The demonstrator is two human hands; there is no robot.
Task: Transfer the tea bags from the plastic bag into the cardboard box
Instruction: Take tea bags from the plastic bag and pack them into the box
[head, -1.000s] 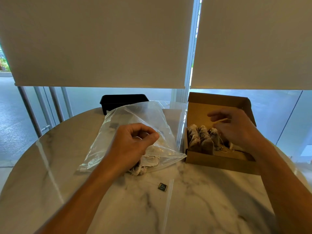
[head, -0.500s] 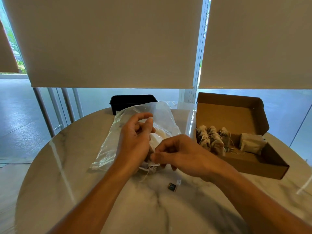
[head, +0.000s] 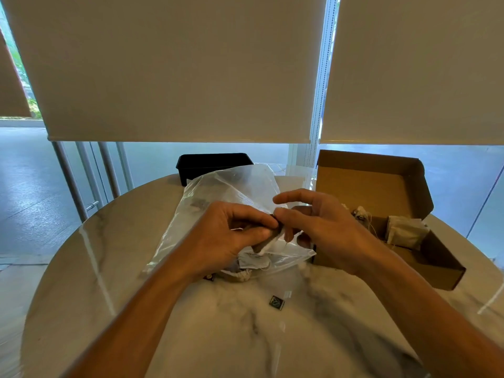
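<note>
Both hands, left (head: 231,236) & right (head: 321,225), pinching one tea bag (head: 268,241) (above plastic bag (head: 231,186)).

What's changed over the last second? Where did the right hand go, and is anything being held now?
The right hand left the cardboard box and came across to the plastic bag, meeting the left hand. The left hand, earlier clenched on the bag, now pinches a tea bag just above the bag's mouth, the right fingers closing on it too. The tea bags already in the box, the loose tag on the table and the black tray stayed put.
</note>
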